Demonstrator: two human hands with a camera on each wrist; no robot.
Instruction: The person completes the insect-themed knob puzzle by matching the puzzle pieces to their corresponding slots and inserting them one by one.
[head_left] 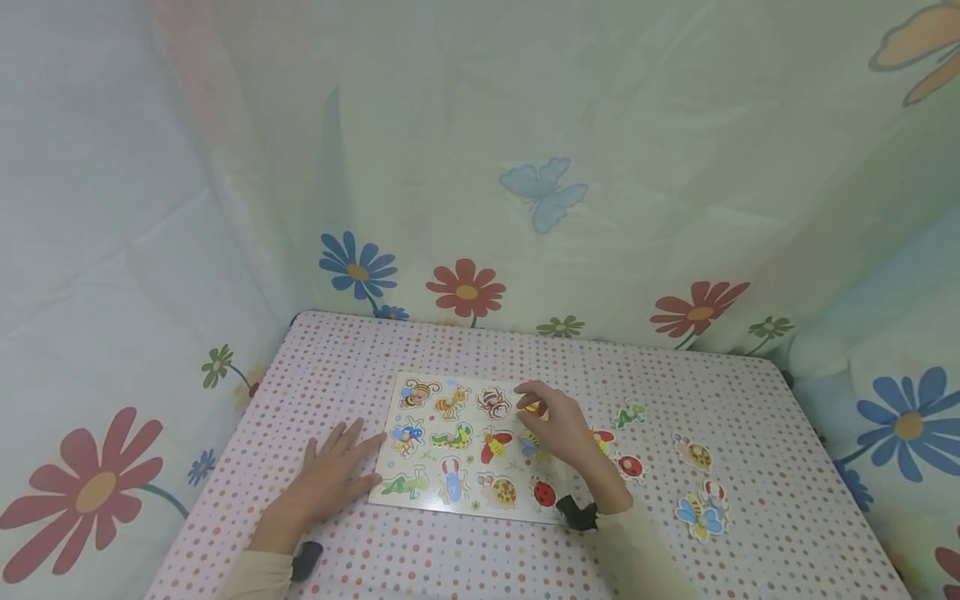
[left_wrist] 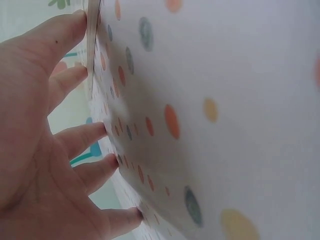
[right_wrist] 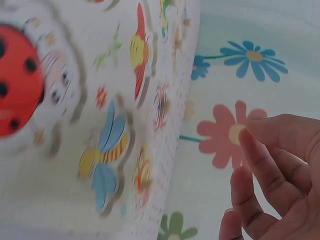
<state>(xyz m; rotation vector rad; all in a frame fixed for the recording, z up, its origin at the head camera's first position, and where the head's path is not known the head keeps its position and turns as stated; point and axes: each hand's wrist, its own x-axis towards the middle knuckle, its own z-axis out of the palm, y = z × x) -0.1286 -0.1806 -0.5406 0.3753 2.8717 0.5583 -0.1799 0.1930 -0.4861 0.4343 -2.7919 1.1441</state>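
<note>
A pale puzzle board [head_left: 420, 504] printed with cartoon insects lies on the table. My left hand [head_left: 333, 475] rests beside its left edge with fingers spread; the thumb and a finger [left_wrist: 75, 77] meet the board's side, and other fingertips touch the cloth. Over the board's top right corner is my right hand [head_left: 555, 425], its thumb and index finger apart around an orange picture [head_left: 532, 407]. In the right wrist view, that hand's bent fingers [right_wrist: 260, 160] show nothing between them. A ladybug [right_wrist: 20, 80] and a blue-winged bee [right_wrist: 105, 155] appear on the board nearby.
Right of the board lie loose insect pieces: a green one [head_left: 630, 413], a ladybug [head_left: 630, 467], a snail [head_left: 693, 452], a beetle [head_left: 714, 493] and a blue-winged bee [head_left: 701, 518]. A red-winged piece [head_left: 602, 437] is partly behind the right forearm. Flower-printed curtains [head_left: 420, 167] surround the dotted table [head_left: 337, 358].
</note>
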